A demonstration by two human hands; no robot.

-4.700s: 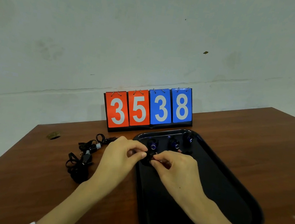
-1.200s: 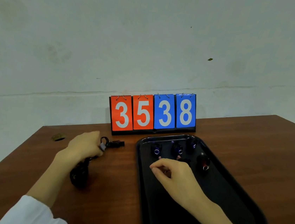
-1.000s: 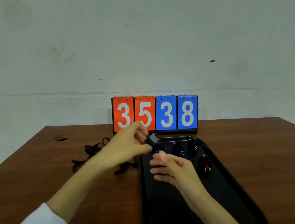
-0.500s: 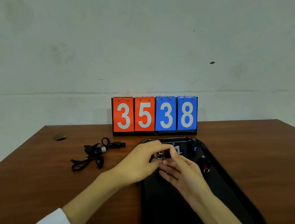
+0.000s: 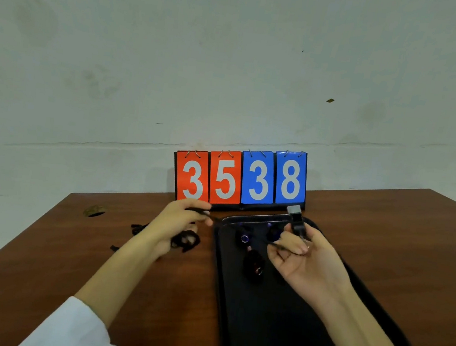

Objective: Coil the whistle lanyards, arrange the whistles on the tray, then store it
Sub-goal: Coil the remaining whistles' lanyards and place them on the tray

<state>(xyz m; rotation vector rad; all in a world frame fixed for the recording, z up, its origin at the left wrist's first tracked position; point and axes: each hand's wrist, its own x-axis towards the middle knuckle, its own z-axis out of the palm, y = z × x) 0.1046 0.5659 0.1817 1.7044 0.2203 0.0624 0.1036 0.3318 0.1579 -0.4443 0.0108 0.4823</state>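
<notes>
One black plastic whistle (image 5: 297,224) with grey mouthpiece, pinched upright between thumb and curled fingers of right hand (image 5: 300,259), mouthpiece up, above far end of black plastic tray (image 5: 275,320). Black lanyard cord (image 5: 202,212) stretched leftward, pinched at fingertips of left hand (image 5: 178,222). Dark coiled whistles (image 5: 253,265) below on tray; tangled black lanyards (image 5: 185,240) beside its left edge; red-and-blue flip scoreboard (image 5: 239,178) at far edge of wooden table (image 5: 150,292).

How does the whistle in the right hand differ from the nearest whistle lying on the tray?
The held whistle stands upright in the right hand; the tray whistle lies flat, untouched. The held one's lanyard runs toward the left hand; the other's looks coiled. Both are dark.
</notes>
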